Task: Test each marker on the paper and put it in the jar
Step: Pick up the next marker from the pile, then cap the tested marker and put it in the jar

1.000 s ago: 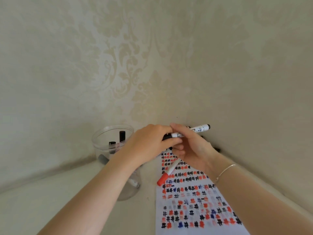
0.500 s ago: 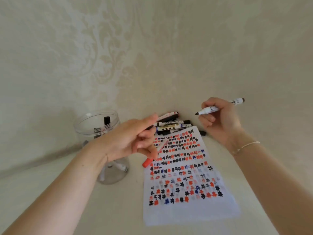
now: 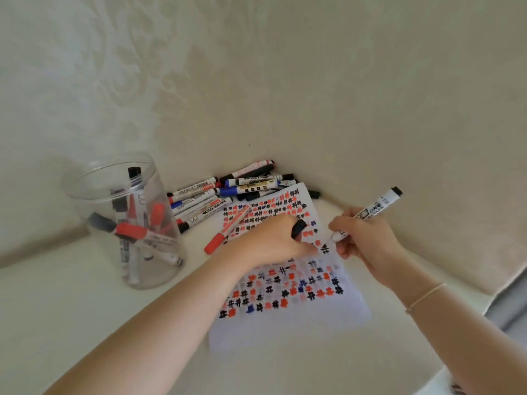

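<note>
On the paper (image 3: pixel 288 315), right hand (image 3: pixel 362 240) pinches the marker (image 3: pixel 368 215) mid-barrel: light, stiff, probably slick; left hand (image 3: pixel 271 240) holds its cap (image 3: pixel 298 228).

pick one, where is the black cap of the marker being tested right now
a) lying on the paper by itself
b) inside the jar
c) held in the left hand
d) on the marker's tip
c: the black cap sticks out between the fingers of the left hand, which rests on the paper, while the right hand holds the uncapped marker with its tip down at the sheet.
</note>
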Available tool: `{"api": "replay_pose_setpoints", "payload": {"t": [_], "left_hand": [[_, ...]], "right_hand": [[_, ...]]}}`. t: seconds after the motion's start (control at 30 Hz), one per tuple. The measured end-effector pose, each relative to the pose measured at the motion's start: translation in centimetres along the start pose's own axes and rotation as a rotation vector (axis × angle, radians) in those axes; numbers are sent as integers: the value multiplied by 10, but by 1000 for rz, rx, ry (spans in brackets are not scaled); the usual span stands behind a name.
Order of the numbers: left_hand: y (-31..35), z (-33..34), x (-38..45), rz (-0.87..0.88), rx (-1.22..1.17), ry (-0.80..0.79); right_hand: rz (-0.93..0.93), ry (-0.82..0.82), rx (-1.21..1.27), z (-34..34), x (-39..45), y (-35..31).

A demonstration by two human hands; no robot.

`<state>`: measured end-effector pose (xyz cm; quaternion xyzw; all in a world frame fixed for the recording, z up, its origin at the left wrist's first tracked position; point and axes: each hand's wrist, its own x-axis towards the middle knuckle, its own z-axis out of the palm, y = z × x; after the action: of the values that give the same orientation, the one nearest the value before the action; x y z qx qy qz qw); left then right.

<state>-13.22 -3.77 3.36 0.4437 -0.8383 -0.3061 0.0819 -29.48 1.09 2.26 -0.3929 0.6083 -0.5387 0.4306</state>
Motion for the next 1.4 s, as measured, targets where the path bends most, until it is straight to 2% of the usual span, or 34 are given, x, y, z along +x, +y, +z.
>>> {"api": "replay_pose_setpoints", "payload": {"t": [0.13,0.33,0.57,0.9,1.07,1.23,1.4], "left_hand": [[9,18,17,-47,69,-119],[8,23,28,-42,239,-161],[6,23,30,-49,269,-177],[11,22,30,-47,285,-195],[14,20,29,-62,309,-209],[14,19,30,-55,314,-214],[15,19,31,-74,338,-230]], "right_hand": [[-15,114,-93,-14,-13,22],[-91,212,-208,-14,-21,43],[-115,201,-283,-10,-26,42],[-108,162,-259,-12,-29,38],[-184,197,-266,-11,-28,40],[-129,166,-224,-13,-29,37],[-155,170,-263,-10,-26,42]]}}
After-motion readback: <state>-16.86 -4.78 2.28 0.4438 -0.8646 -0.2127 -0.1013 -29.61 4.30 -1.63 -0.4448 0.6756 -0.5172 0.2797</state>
